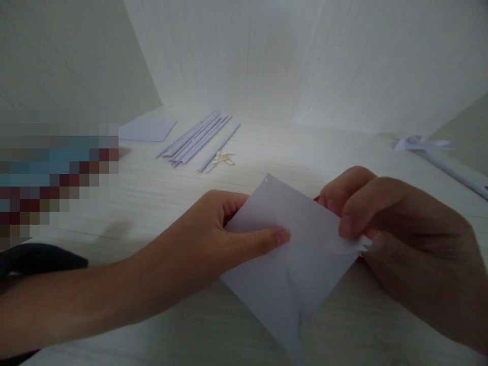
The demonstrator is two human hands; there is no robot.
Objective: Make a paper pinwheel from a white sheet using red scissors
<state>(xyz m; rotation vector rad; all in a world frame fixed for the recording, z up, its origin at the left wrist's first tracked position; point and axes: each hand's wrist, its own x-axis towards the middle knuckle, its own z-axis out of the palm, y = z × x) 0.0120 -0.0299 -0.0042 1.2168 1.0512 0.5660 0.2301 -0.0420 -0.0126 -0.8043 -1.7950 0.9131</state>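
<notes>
A square white paper sheet (305, 208) is held tilted above the table, with creases or cut lines running in from its corners. My left hand (232, 234) grips its left side, thumb pressed flat on the front and the fingers hidden behind. At the sheet's right corner, the bent fingers and thumb of my right hand (400, 239) close on the paper, where small jagged bits stick out. A tiny hole shows near the top corner. Bits of something red peek out behind the paper by my right hand; what it is stays hidden.
Several rolled paper tubes (198, 137) lie toward the back, beside a small pile of thin sticks with pale tips (223, 159). Flat white paper (147, 130) rests at the back left. A paper pinwheel (415, 143) on a paper stick lies at the right. White panels enclose the table.
</notes>
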